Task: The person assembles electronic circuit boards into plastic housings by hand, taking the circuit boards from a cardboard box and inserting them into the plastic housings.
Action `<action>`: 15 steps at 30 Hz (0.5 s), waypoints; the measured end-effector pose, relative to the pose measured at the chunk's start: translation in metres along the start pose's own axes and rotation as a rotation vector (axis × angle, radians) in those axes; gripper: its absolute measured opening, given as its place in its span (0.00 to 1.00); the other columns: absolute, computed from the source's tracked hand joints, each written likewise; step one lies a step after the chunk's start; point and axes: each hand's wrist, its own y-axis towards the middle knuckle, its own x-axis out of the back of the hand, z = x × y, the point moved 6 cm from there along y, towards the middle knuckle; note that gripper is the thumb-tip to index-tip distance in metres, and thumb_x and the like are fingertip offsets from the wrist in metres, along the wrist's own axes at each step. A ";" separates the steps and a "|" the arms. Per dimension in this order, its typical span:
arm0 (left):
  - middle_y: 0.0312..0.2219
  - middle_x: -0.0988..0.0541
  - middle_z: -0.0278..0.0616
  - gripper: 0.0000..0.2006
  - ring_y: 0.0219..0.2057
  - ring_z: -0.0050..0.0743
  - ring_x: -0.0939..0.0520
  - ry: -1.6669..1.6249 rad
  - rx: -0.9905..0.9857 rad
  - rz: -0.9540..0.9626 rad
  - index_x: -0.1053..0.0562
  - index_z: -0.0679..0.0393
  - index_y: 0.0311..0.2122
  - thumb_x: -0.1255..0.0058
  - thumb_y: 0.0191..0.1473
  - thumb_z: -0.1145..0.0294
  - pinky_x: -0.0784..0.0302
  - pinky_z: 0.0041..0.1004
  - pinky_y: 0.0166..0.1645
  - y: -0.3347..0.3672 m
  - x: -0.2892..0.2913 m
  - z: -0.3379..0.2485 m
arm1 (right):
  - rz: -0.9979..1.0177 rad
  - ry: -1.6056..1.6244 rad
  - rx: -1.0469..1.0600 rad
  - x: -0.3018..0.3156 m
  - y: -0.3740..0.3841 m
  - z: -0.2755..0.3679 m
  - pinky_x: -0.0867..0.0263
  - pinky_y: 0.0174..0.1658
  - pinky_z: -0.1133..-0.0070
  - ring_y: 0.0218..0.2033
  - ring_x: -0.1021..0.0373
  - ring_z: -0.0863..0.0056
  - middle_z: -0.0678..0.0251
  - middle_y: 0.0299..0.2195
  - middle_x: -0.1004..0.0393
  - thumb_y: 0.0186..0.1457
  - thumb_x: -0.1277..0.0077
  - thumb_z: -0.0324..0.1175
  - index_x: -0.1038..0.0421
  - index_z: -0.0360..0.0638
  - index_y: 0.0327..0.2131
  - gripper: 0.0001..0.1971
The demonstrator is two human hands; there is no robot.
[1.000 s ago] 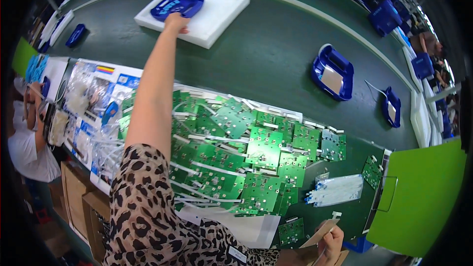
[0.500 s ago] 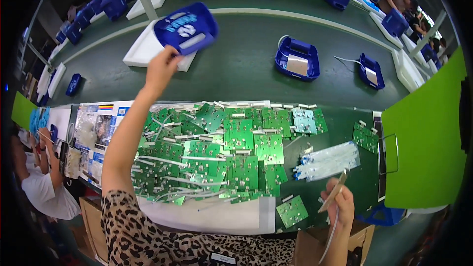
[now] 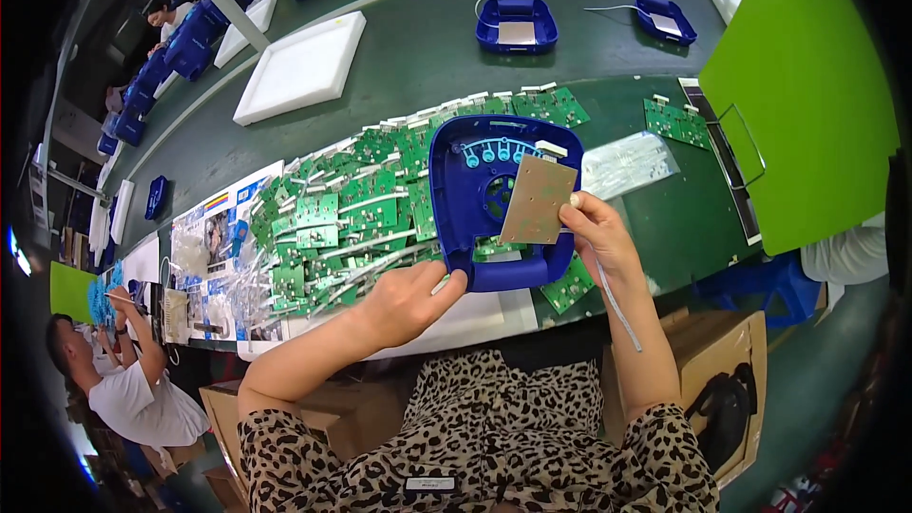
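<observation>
A dark blue plastic housing (image 3: 451, 171) is held up over the bench, its hollow inside toward me. My left hand (image 3: 410, 301) grips its lower left corner, fingers closed on the edge. Light blue button pieces (image 3: 499, 152) sit in a row along the housing's upper inside. In front of the housing's right half, my right hand (image 3: 600, 237) pinches a circuit board (image 3: 541, 199) by its right edge, brown side facing me. A grey cable (image 3: 617, 309) hangs below that hand. Whether the board touches the housing I cannot tell.
Many green circuit boards (image 3: 366, 199) with white cables cover the bench. Plastic-bagged parts (image 3: 627, 163) lie right of the housing. Beyond are a white foam tray (image 3: 302, 66) and two blue housings (image 3: 516, 14) (image 3: 665, 27) with boards. A co-worker (image 3: 138, 385) sits at the left.
My left hand has brought the blue housing from above the foam tray back toward me and turned its inside up. My right hand has raised the board to it. The view has shifted.
</observation>
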 end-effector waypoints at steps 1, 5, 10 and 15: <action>0.19 0.35 0.36 0.13 0.17 0.25 0.30 -0.003 0.002 0.002 0.32 0.60 0.36 0.54 0.40 0.73 0.37 0.23 0.17 -0.004 0.001 -0.005 | -0.001 0.001 -0.004 0.000 -0.006 -0.004 0.39 0.37 0.87 0.32 0.35 0.88 0.75 0.28 0.30 0.52 0.50 0.28 0.32 0.42 0.28 0.02; 0.31 0.28 0.41 0.33 0.26 0.31 0.25 -0.190 0.135 -0.177 0.36 0.58 0.51 0.40 0.36 0.64 0.29 0.24 0.26 -0.015 0.013 -0.004 | -0.018 0.015 0.074 0.002 -0.021 -0.006 0.40 0.37 0.88 0.31 0.35 0.88 0.75 0.28 0.30 0.51 0.49 0.28 0.32 0.42 0.28 0.02; 0.51 0.39 0.46 0.36 0.50 0.32 0.35 -1.531 0.895 -0.506 0.51 0.57 0.58 0.47 0.47 0.67 0.35 0.30 0.51 -0.025 -0.001 0.032 | -0.028 -0.063 0.121 -0.006 -0.033 -0.005 0.41 0.38 0.88 0.31 0.36 0.88 0.76 0.27 0.30 0.50 0.48 0.26 0.31 0.41 0.28 0.02; 0.39 0.26 0.38 0.23 0.39 0.24 0.25 -1.900 1.044 -0.433 0.35 0.61 0.47 0.44 0.45 0.66 0.31 0.25 0.45 -0.018 -0.037 0.013 | -0.036 -0.093 0.119 -0.024 -0.045 -0.009 0.41 0.39 0.88 0.32 0.36 0.88 0.76 0.29 0.32 0.49 0.48 0.25 0.31 0.40 0.28 0.03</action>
